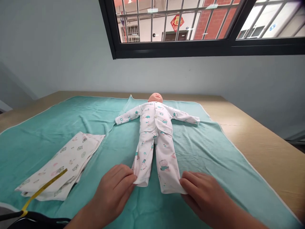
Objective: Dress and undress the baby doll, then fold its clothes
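Observation:
A baby doll (155, 97) lies on its back on a teal blanket (205, 149), arms spread. It wears a white printed pyjama set (155, 133). My left hand (114, 190) pinches the hem of the left trouser leg (143, 165) between thumb and fingers. My right hand (202, 194) grips the hem of the right trouser leg (168, 168) at its outer corner. Both hands are closed on the fabric near the blanket's front edge.
A folded white printed cloth (64, 165) lies on the blanket to the left, with a yellow strip (45, 187) across its near end. The blanket covers a wooden table (259, 143) against a grey wall below a barred window (190, 22).

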